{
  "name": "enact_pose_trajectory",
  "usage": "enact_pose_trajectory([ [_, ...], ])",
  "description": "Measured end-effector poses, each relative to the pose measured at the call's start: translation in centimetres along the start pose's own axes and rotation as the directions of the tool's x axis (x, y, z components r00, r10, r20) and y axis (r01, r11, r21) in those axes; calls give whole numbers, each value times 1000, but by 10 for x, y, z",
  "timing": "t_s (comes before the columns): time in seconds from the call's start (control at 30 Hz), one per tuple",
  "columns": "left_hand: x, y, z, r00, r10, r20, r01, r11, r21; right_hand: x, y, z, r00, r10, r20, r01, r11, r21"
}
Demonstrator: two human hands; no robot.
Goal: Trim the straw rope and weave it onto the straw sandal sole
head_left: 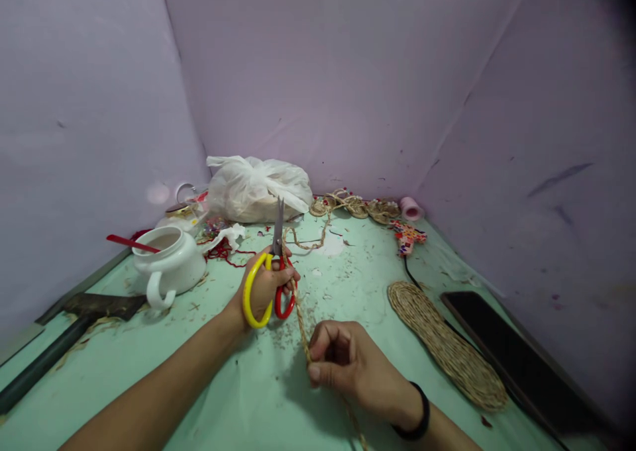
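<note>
In my left hand is a pair of scissors with one yellow and one red handle loop, its blades pointing up and away from me. The same hand also pinches a braided straw cord beside the red loop. Lower down, my right hand grips that cord between thumb and fingertips. Beyond the scissors the cord curves across the table to the back; its near end hangs below my right hand. A woven straw sole lies to the right of my right hand.
A white pot with a red stick stands left, near a dark-bladed hatchet. At the back are a plastic bag, straw pieces with beads and a pink spool. A dark flat slab lies right.
</note>
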State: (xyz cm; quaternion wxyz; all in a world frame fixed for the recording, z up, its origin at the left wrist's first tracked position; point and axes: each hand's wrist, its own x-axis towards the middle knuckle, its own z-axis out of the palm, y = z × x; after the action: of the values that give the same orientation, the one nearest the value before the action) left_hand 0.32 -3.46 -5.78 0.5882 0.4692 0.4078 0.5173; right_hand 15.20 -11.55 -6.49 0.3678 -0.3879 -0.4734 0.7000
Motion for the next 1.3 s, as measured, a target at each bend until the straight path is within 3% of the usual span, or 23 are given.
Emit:
enact_pose_trajectory([
  [0.1,-4,-1,4,1000,31,3,-31,999,44,1,0,1,998,35,45,-39,995,90],
  [0.23,-9,1,8,999,48,4,-48,993,110,4,0,2,999,45,12,-47,957,287],
  [0.47,-11,-2,13,999,34,-7,-33,993,110,7,4,2,992,119,-49,-91,917,387],
  [0.9,-12,-4,16,1000,11,22,-13,996,85,10,10,-5,988,132,-83,-91,919,383],
  [1.3,-13,-5,16,999,43,24,-47,980,192,10,4,-6,992,119,-42,-99,941,322],
])
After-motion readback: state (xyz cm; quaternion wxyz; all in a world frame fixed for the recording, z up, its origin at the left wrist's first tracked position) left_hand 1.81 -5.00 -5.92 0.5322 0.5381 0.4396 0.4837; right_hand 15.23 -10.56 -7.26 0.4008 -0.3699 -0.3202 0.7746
